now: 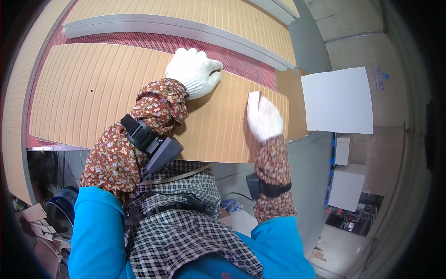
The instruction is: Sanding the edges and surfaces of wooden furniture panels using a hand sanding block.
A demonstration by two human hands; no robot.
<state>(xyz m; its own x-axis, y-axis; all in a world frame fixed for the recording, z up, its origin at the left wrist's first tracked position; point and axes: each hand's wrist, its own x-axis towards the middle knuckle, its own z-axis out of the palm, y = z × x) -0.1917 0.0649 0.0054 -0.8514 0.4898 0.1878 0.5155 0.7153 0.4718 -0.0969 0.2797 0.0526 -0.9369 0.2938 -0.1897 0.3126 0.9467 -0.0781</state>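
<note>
Resting on a grooved tan wooden panel, both hands wear white knit gloves. The left hand curls over the panel's far edge, fingers bent around it, while the right hand lies flat with fingers together near the panel's right end. Under the panel shows a red mesh surface, with a grey rail lying across it beyond. A white sheet lies off to the right, well apart from the hands.
</note>
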